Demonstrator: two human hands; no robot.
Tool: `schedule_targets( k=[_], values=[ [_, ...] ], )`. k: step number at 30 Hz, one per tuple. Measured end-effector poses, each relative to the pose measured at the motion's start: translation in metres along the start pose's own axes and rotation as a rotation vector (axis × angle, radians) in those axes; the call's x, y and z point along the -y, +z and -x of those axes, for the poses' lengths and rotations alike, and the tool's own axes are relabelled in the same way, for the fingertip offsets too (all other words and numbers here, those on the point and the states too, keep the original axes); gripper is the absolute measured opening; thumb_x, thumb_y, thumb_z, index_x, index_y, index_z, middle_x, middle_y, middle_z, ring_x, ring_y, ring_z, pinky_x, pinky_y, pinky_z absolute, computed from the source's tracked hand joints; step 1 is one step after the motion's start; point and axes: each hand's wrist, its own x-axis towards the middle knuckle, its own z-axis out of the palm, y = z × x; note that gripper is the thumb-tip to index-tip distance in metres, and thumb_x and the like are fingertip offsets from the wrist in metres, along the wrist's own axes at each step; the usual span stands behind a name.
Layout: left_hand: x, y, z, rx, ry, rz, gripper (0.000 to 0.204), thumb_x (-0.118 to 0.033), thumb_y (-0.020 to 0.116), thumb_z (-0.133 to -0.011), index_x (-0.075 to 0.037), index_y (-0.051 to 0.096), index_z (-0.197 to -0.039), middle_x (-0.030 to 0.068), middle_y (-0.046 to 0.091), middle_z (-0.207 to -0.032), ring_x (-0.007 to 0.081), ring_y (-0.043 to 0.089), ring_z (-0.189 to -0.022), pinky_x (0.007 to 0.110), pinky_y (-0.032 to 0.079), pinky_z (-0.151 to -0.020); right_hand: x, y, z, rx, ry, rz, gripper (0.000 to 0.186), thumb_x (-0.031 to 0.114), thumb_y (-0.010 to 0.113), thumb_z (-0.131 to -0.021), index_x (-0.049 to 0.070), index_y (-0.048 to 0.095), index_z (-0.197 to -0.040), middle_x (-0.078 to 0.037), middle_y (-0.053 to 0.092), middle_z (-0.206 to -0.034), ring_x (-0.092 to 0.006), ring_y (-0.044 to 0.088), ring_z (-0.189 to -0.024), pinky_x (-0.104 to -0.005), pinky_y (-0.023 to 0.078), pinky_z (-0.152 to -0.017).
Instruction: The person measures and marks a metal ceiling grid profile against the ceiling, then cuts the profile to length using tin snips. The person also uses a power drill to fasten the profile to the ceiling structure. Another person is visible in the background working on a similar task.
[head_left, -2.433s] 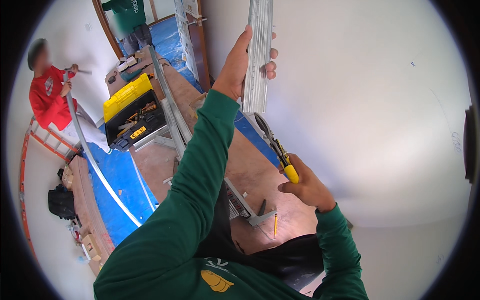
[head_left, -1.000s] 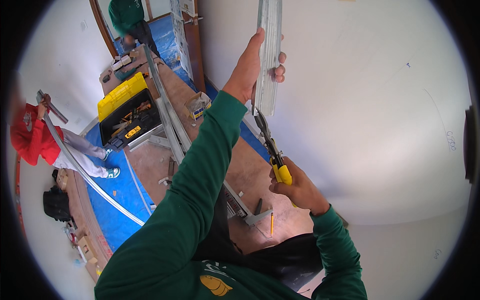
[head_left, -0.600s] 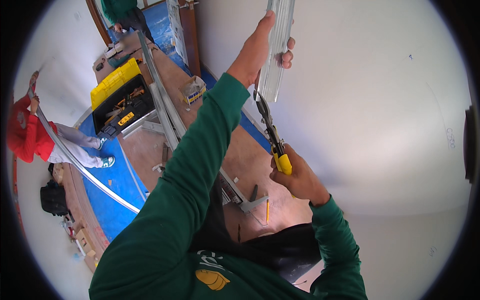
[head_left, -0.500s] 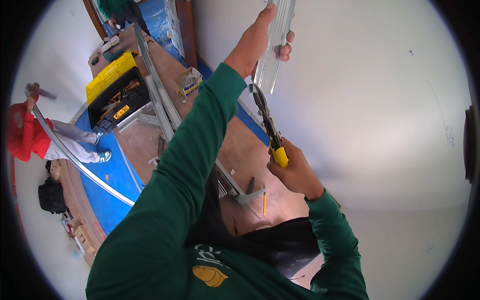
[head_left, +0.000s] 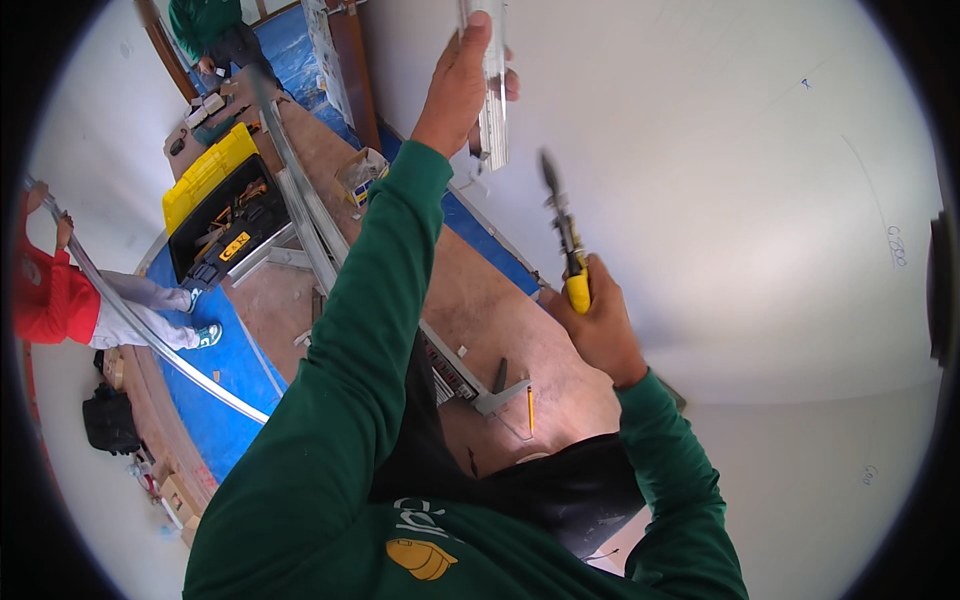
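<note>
Raised at the top middle, my left hand (head_left: 456, 92) is closed around a shiny galvanized metal profile (head_left: 494, 125). The profile hangs nearly upright in my grip, and its upper part runs out of the picture. Lower and to the right, my right hand (head_left: 606, 332) grips tin snips (head_left: 568, 240) by their yellow handles. The dark blades point up and look slightly blurred. They are apart from the profile's lower end, with white wall behind them.
A workbench (head_left: 500, 330) carries an open yellow-and-black toolbox (head_left: 225, 200), long metal profiles (head_left: 310, 215), a small box (head_left: 362, 180) and a pencil (head_left: 530, 408). At left a person in red (head_left: 60, 295) holds a long metal profile (head_left: 150, 340). Another person (head_left: 215, 40) stands at the far end.
The snips have come away from the profile's end, moving right. My left hand has shifted left with the profile, which now hangs straighter. The person in red has moved their hands on the long profile.
</note>
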Motion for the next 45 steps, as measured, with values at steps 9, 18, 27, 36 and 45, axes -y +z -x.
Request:
schedule_targets(
  k=[9,18,27,36,45],
  values=[
    [0.023,0.083,0.044,-0.009,0.14,0.01,0.062,-0.065,0.056,-0.113,-0.006,0.053,-0.128,0.0076,0.056,-0.106,0.0157,0.064,-0.074,0.032,0.055,-0.065,0.006,0.014,-0.035,-0.489,-0.245,-0.186,0.052,0.027,0.092,-0.097,0.001,0.052,-0.118,-0.009,0.065,-0.088,-0.0153,0.059,-0.076,-0.0333,0.054,-0.07],
    [0.025,0.072,0.039,0.084,-0.043,0.227,0.072,-0.072,0.047,-0.113,-0.002,0.054,-0.13,0.0111,0.059,-0.107,0.0192,0.067,-0.075,0.035,0.058,-0.063,-0.007,0.004,-0.053,-0.49,0.03,-0.635,0.03,0.013,0.08,-0.102,0.004,0.055,-0.118,-0.004,0.066,-0.096,-0.0105,0.061,-0.079,-0.0294,0.053,-0.07],
    [0.028,0.077,0.042,0.064,0.12,0.071,0.062,-0.064,0.056,-0.114,-0.003,0.054,-0.126,0.0106,0.06,-0.103,0.0172,0.068,-0.068,0.034,0.058,-0.061,0.026,0.028,-0.035,-0.317,-0.215,-0.466,0.034,0.004,0.079,-0.097,0.004,0.057,-0.123,-0.006,0.065,-0.111,-0.0105,0.057,-0.087,-0.0299,0.051,-0.08],
    [0.001,0.021,0.018,0.214,-0.037,0.085,0.069,-0.066,0.06,-0.111,-0.004,0.054,-0.141,0.0144,0.07,-0.118,0.0236,0.076,-0.095,0.037,0.065,-0.077,0.018,0.004,-0.024,-0.079,-0.187,-0.365,0.044,0.007,0.082,-0.091,0.004,0.056,-0.126,-0.006,0.062,-0.112,-0.0176,0.059,-0.101,-0.0355,0.052,-0.094],
    [-0.025,-0.045,0.026,0.493,-0.301,0.007,0.072,-0.047,0.075,-0.108,-0.004,0.049,-0.16,0.0149,0.072,-0.127,0.0236,0.079,-0.093,0.033,0.067,-0.077,-0.027,-0.017,-0.011,0.427,-0.031,0.078,0.081,0.01,0.085,-0.082,0.001,0.053,-0.156,-0.017,0.066,-0.126,-0.0347,0.064,-0.119,-0.0446,0.05,-0.11]
  ],
)
